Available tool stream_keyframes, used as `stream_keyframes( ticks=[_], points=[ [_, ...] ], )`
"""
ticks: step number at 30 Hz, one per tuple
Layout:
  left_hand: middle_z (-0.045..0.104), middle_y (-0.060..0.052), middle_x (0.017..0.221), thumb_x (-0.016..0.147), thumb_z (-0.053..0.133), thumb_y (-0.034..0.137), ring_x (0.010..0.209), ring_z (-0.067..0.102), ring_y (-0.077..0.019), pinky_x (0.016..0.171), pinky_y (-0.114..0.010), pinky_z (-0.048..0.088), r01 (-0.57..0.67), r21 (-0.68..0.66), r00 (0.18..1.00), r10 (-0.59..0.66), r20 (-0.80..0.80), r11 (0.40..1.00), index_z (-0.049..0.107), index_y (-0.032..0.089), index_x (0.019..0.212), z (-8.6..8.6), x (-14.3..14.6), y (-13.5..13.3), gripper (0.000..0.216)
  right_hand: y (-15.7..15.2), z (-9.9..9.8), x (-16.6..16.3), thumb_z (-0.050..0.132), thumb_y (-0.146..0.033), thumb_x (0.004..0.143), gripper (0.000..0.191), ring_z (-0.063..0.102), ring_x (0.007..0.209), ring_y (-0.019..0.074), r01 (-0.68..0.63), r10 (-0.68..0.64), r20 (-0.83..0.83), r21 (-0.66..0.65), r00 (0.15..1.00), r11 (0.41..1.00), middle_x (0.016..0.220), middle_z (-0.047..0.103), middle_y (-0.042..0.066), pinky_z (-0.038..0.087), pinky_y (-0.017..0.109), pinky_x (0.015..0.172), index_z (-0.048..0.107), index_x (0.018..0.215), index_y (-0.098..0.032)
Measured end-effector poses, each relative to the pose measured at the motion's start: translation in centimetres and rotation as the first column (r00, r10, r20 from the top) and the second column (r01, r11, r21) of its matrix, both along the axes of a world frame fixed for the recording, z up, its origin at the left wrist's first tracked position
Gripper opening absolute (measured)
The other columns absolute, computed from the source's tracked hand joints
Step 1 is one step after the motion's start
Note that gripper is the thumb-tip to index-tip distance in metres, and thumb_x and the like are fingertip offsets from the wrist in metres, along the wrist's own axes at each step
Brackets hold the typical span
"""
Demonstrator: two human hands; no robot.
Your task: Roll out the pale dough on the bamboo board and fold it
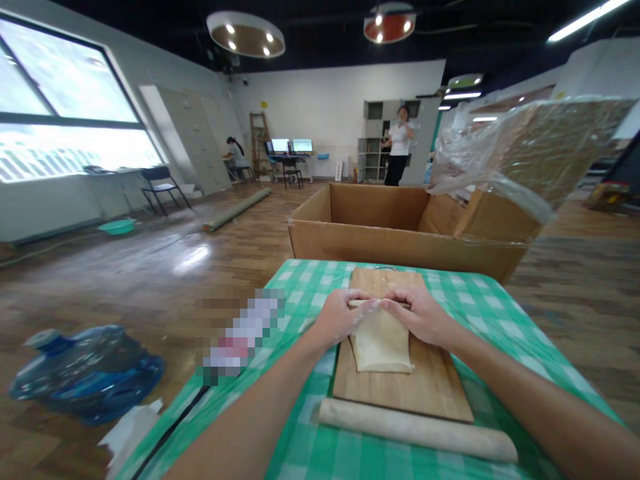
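Observation:
A flat sheet of pale dough [384, 343] lies on a wooden cutting board [400, 390]. Its far edge is curled up into a narrow roll or fold. My left hand [345, 313] grips that far edge on the left, thumb on the near side and fingers curled over the back. On the other side my right hand [417, 313] pinches the same edge, and the two thumbs almost meet in the middle. The fingertips behind the dough are partly hidden. Just in front of the board rests a floured wooden rolling pin [417, 430], touched by neither hand.
A green checked tablecloth [305, 293] covers the table. A blurred-out item [243, 337] with a black cord lies on the left. Beyond stands a big open cardboard box [380, 240] with plastic wrap. A blue water jug [87, 373] is on the floor. Two people are far back.

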State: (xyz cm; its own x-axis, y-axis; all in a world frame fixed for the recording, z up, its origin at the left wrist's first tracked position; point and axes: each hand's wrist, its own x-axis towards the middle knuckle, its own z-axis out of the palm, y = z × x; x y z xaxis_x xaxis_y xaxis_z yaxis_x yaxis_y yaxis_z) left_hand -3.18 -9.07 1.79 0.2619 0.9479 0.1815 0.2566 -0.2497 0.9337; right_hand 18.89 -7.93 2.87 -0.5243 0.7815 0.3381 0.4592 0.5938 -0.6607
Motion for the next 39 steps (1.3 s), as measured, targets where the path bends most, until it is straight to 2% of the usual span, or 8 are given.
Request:
stream_keyframes(
  ticks=[12,15,18,21,24,28,34,39],
  points=[
    [0.078,-0.006,0.087,0.087,0.069,0.038,0.079,0.069,-0.0210,0.067,-0.027,0.048,-0.042,0.050,0.999,0.042,0.002,0.998,0.079,0.016,0.090,0.0,0.6,-0.5,0.025,-0.6,-0.1,-0.7,0.060,-0.057,0.096,0.039,0.064,0.078,0.0209,0.052,-0.054,-0.077,-0.035,0.996,0.998,0.083,0.073,0.004,0.044,0.031,0.068,0.072,0.089,-0.022],
    [0.078,-0.006,0.089,0.087,0.069,0.038,0.080,0.069,-0.0209,0.068,-0.027,0.048,-0.042,0.041,0.999,0.040,0.033,0.998,0.079,0.016,0.093,0.1,0.6,-0.5,0.025,-0.5,-0.4,-0.7,0.066,-0.061,0.090,0.040,0.063,0.076,0.0206,0.039,-0.076,-0.193,-0.187,0.978,0.982,0.081,0.071,0.003,0.045,0.030,0.065,0.070,0.085,-0.021],
    [0.077,-0.005,0.088,0.085,0.069,0.036,0.080,0.068,-0.0204,0.069,-0.027,0.048,-0.106,0.058,0.994,0.103,0.038,0.993,0.079,0.016,0.091,0.0,0.4,-0.3,0.022,-0.1,-0.9,-0.8,0.063,-0.066,0.088,0.045,0.064,0.076,0.0217,-0.037,-0.154,-0.390,-0.441,0.908,0.897,0.082,0.071,0.004,0.049,0.032,0.067,0.069,0.086,-0.022],
    [0.076,-0.005,0.085,0.083,0.069,0.035,0.079,0.067,-0.0201,0.070,-0.028,0.048,-0.176,0.066,0.984,0.174,0.041,0.982,0.079,0.016,0.088,-0.3,0.1,0.1,0.022,0.3,-1.4,-0.6,0.065,-0.068,0.086,0.047,0.066,0.079,0.0227,-0.097,-0.203,-0.463,-0.545,0.863,0.833,0.085,0.072,0.005,0.051,0.034,0.070,0.069,0.086,-0.021],
    [0.076,-0.006,0.084,0.083,0.069,0.035,0.079,0.067,-0.0204,0.070,-0.028,0.048,-0.201,0.056,0.979,0.198,0.043,0.978,0.079,0.015,0.087,-0.7,-0.2,0.5,0.023,0.5,-1.4,-0.3,0.066,-0.067,0.086,0.047,0.060,0.069,0.0191,-0.064,-0.150,-0.371,-0.506,0.916,0.860,0.076,0.067,0.002,0.047,0.031,0.063,0.065,0.079,-0.021],
    [0.077,-0.006,0.085,0.084,0.070,0.039,0.078,0.068,-0.0207,0.071,-0.029,0.049,-0.188,0.047,0.982,0.186,0.031,0.981,0.080,0.015,0.088,-0.9,-0.4,0.7,0.026,0.5,-1.1,-0.1,0.061,-0.065,0.090,0.045,0.057,0.070,0.0184,0.054,-0.127,-0.236,-0.294,0.963,0.954,0.075,0.065,0.001,0.045,0.030,0.063,0.066,0.080,-0.022],
    [0.079,-0.006,0.088,0.084,0.073,0.039,0.083,0.070,-0.0226,0.075,-0.031,0.051,-0.125,0.113,0.991,0.129,-0.028,0.986,0.080,0.017,0.088,-0.7,-0.2,0.4,0.024,0.1,-1.4,-0.6,0.062,-0.064,0.091,0.042,0.062,0.073,0.0197,0.017,-0.090,-0.222,-0.309,0.971,0.951,0.081,0.070,0.002,0.048,0.030,0.065,0.070,0.090,-0.022],
    [0.079,-0.005,0.091,0.085,0.072,0.039,0.083,0.071,-0.0223,0.071,-0.029,0.050,-0.065,0.078,0.998,0.066,-0.011,0.995,0.080,0.018,0.092,-0.6,0.3,-0.2,0.024,-0.4,-1.1,-0.8,0.061,-0.058,0.093,0.039,0.063,0.073,0.0205,0.090,-0.103,-0.092,-0.134,0.990,0.987,0.078,0.072,0.002,0.046,0.031,0.065,0.076,0.086,-0.022]
  ],
)
